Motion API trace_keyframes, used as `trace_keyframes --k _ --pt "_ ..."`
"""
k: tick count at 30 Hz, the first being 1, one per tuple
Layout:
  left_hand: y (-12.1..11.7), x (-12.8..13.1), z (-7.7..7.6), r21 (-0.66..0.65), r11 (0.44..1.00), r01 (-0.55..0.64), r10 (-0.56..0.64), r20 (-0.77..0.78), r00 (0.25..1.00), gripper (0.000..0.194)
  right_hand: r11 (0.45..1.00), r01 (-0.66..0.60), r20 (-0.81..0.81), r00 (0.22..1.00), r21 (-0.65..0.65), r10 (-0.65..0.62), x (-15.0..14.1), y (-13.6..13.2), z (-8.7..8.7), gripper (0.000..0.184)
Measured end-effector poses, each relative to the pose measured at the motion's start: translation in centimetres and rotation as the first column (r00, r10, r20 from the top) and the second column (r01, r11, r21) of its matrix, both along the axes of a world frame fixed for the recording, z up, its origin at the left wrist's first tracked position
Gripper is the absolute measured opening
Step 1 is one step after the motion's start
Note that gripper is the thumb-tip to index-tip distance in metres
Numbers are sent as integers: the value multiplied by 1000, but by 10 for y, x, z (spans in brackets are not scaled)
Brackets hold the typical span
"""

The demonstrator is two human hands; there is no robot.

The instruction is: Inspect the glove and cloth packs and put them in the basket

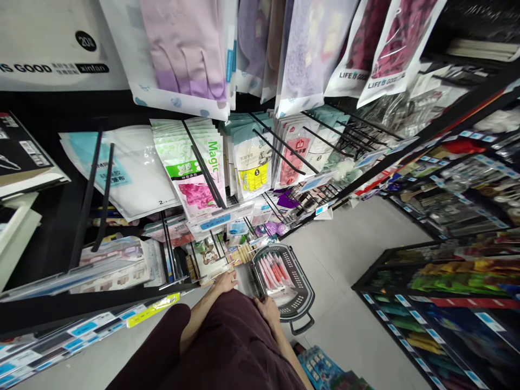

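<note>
My left hand (226, 281) is low at the shelf's edge, close to the lowest hanging packs and their hook tips. Its fingers look loosely apart, and I see nothing held in them. Beside the near left rim of a dark grey shopping basket (298, 276) is my right hand (268, 310). Its fingers are bent inward and partly hidden, so what they hold, if anything, does not show. Several red-and-white packs (276, 271) lie inside the basket, which stands on the floor with its handle (303, 323) folded outward.
Packaged rubber gloves (187, 54) hang overhead. Green-and-pink cloth packs (195, 179), yellow glove packs (254, 168) and white cloth packs (134, 173) hang on projecting metal hooks (203, 168). Across the grey floor (333, 254), another shelf (447, 303) stands at right. Blue packages (319, 365) are at the bottom.
</note>
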State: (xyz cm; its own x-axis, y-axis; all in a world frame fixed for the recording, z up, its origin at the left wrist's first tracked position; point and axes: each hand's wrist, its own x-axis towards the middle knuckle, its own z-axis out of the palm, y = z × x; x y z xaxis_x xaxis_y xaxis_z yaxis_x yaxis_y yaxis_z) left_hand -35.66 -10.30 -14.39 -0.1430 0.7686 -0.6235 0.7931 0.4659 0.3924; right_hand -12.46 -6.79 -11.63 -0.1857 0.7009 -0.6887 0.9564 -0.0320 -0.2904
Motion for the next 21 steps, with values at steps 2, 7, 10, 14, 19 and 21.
trace_keyframes --k 2,7,10,14,19,21 --pt "0 0 -1 0 1000 -1 1 1 1000 30 1000 -1 -3 1000 1 1 0 0 1 52" --pt "0 -1 -3 2 1000 3 -3 3 1000 31 1000 1 -8 1000 2 -1 -1 0 4 49" --pt "0 -1 -2 8 1000 6 -6 6 1000 32 1000 2 -8 1000 1 -2 -1 0 5 48" --pt "-1 -2 1 10 1000 5 -5 13 1000 33 1000 2 -4 1000 1 -2 -2 0 5 48" --pt "-2 -3 3 12 1000 -4 3 12 1000 31 1000 -1 1 1000 3 1 -1 -1 1 48" --pt "-3 -4 4 12 1000 -6 6 12 1000 32 1000 -4 3 1000 6 4 -1 -1 0 49"
